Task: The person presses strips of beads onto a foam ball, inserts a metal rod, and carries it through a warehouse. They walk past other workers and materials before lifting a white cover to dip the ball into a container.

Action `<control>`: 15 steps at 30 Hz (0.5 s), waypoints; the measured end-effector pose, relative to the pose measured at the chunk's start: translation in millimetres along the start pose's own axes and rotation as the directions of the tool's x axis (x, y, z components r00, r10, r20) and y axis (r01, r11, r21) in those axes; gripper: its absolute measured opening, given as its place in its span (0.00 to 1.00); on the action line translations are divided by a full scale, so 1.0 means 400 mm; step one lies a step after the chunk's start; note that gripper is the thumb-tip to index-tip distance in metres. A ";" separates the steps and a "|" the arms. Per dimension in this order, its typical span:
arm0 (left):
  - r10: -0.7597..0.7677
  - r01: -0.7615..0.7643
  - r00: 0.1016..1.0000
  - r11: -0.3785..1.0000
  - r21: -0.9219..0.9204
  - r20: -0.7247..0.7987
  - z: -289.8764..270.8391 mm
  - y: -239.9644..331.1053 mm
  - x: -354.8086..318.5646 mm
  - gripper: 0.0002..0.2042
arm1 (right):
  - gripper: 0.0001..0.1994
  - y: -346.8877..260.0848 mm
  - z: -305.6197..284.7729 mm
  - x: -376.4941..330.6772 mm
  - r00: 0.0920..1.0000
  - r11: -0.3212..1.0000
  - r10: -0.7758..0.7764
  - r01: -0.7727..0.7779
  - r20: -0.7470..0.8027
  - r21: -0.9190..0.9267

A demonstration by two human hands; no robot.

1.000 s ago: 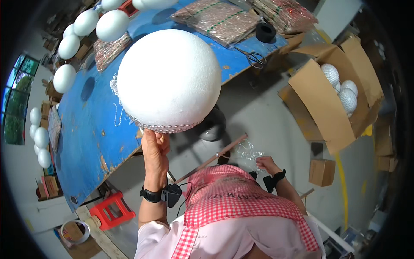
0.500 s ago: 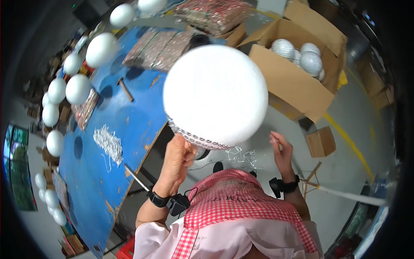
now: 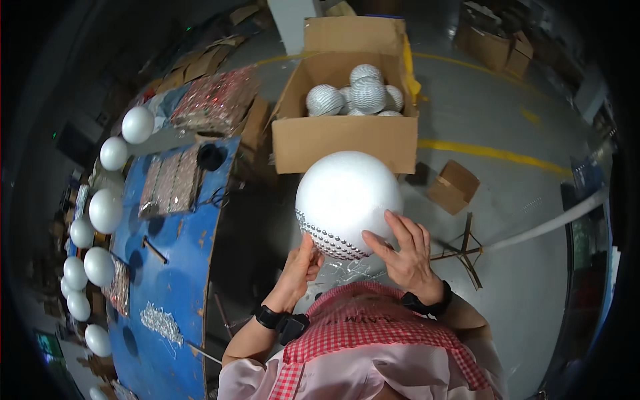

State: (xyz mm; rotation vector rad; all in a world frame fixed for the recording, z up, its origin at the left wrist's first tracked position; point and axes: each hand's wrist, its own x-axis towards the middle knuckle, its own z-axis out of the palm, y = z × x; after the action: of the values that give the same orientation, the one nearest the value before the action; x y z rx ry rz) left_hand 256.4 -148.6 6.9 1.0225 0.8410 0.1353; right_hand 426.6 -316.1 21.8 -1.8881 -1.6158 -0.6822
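A large white ball (image 3: 350,190), foam by its look, is in front of my apron. Rows of small silver beads (image 3: 333,243) wrap its lower left part; the rest of the visible surface is bare white. At that beaded edge is my left hand (image 3: 298,272), thumb raised against the ball and fingers curled below it. My right hand (image 3: 405,257) touches the ball's lower right side with thumb and fingers spread. The underside of the ball is hidden, so what else supports it cannot be seen.
A blue table (image 3: 180,267) on the left bears a hammer (image 3: 155,250), a heap of silver bead strands (image 3: 160,322) and wrapped packs. White balls (image 3: 105,211) line its far side. Ahead, an open carton (image 3: 343,143) holds silver-covered balls. A smaller box (image 3: 453,187) and wooden stand (image 3: 467,252) are right.
My right hand has come from the right, away from the ball, to touch it. The ball appears lower and smaller. The view has swung, bringing the carton straight ahead.
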 end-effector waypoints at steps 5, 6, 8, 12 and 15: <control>0.016 -0.017 1.000 0.995 0.095 0.012 0.129 -0.026 0.073 0.30 | 0.24 0.105 -0.072 -0.088 0.996 0.995 0.087 -0.085 0.026 -0.057; -0.002 0.001 1.000 0.998 0.058 0.007 0.152 -0.031 0.087 0.29 | 0.24 0.118 -0.078 -0.112 0.994 0.992 0.105 -0.104 0.022 -0.068; -0.031 0.030 0.999 0.999 0.045 0.024 0.185 -0.034 0.115 0.29 | 0.24 0.138 -0.085 -0.156 0.989 0.987 0.134 -0.127 0.063 -0.101; -0.029 0.008 0.995 0.976 0.218 0.093 0.251 -0.032 0.146 0.29 | 0.22 0.141 -0.122 -0.203 0.956 0.955 0.293 -0.292 0.006 -0.049; -0.058 0.009 0.987 0.952 0.306 0.151 0.276 -0.042 0.171 0.30 | 0.21 0.126 -0.138 -0.215 0.920 0.910 0.392 -0.391 -0.025 -0.136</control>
State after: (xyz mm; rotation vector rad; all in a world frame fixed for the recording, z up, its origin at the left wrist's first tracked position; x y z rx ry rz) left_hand 373.3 -202.7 -17.1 1.2901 0.7468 -0.1085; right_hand 462.7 -421.5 -2.8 -2.2270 -1.1583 -0.6272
